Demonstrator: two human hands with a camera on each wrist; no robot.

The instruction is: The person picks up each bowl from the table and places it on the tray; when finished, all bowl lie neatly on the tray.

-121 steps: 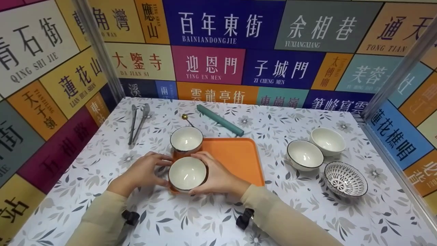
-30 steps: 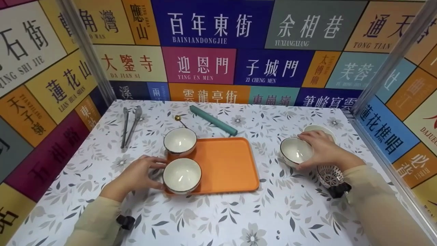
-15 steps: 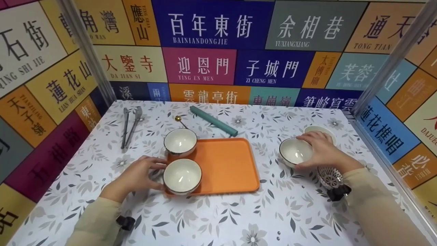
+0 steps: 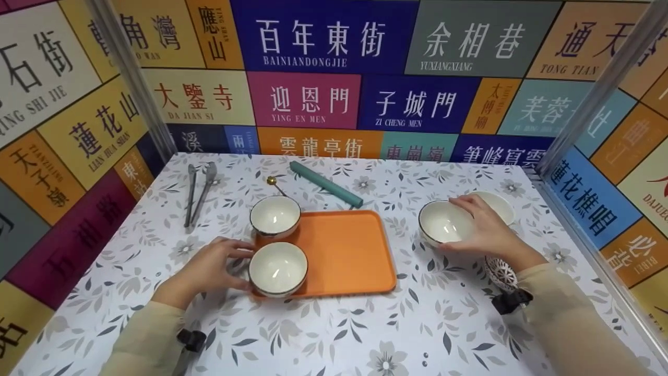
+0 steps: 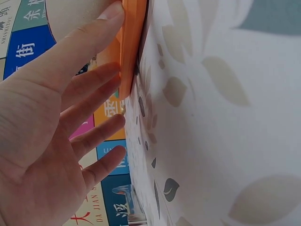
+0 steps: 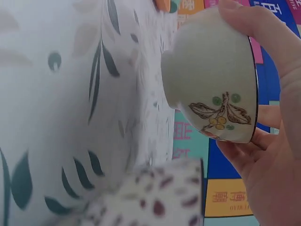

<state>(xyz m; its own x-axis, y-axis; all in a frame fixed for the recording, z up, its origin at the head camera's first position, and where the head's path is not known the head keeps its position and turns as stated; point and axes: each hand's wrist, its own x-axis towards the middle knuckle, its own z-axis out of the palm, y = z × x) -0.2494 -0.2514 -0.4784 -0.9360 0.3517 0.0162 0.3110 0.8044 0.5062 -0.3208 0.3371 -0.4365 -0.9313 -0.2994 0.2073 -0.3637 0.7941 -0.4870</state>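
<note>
My right hand [image 4: 493, 232] grips a white bowl [image 4: 443, 224] with a dark rim, thumb and fingers at its sides. In the right wrist view this bowl [image 6: 211, 61] bears a leaf-and-berry painting, and its foot hangs clear of the table. My left hand [image 4: 209, 269] has loosely spread fingers at the left edge of the orange tray [image 4: 349, 253]; in the left wrist view the thumb touches the tray edge [image 5: 132, 42]. Two white bowls stand along the tray's left side, a near one [image 4: 278, 270] beside my left fingers and a far one [image 4: 275, 215].
Behind my right hand is another white bowl [image 4: 498, 204], partly hidden. A patterned bowl [image 4: 501, 274] sits near my right wrist, partly covered. Metal tongs [image 4: 199, 193], a green rod [image 4: 326, 184] and a thin stick with a gold ball [image 4: 272, 180] lie farther back.
My right hand has left the near bowl at the tray, taken hold of a right-hand bowl, and now lifts it slightly leftward. My left hand stays by the tray.
</note>
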